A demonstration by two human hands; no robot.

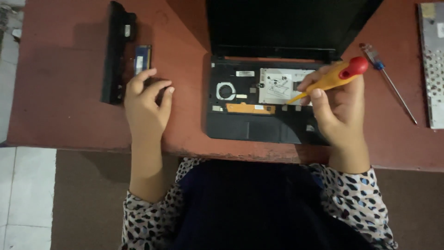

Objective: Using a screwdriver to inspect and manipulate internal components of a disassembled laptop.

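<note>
Your right hand (340, 109) grips the yellow screwdriver (330, 79), tip over the opened laptop (259, 99) at frame centre; keep it upright. Your left hand (145, 104), loosely curled and empty, rests on the tabletop (60, 74) beside the battery (116, 51).

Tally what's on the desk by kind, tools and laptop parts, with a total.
Screwdrivers: 2, a yellow and red one in the right hand, a blue-handled one lying on the table
Opened laptop: 1
Battery pack: 1
Memory module: 1
Perforated metal plate: 1
Total: 6
</note>
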